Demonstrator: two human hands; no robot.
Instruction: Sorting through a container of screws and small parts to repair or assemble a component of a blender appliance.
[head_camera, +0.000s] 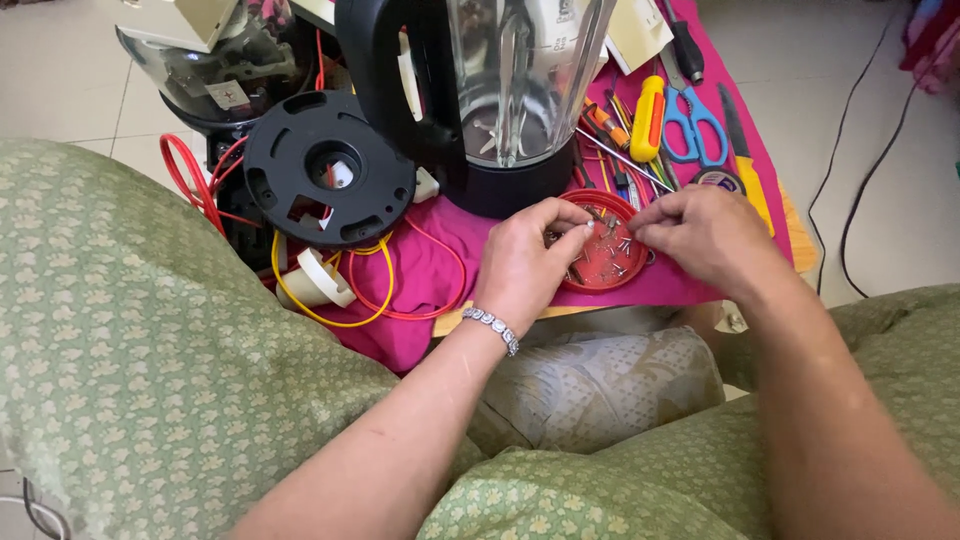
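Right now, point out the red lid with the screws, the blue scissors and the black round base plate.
red lid (607, 270), head view, bare floor of the lid
blue scissors (695, 125), head view, handle loops
black round base plate (300, 140), head view, upper rim

Floor: pale glossy square tiles, thin grout lines, visible 10 to 11 o'clock and 1 to 3 o'clock. Two dark cables trail across the tiles at 2 o'clock. Light soft, even, daylight-like; faint shadows. No walls or windows in view

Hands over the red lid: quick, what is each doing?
Left hand: fingers pinched over the red lid of screws; grip unclear.
Right hand: pinched likewise; contents cannot be told.
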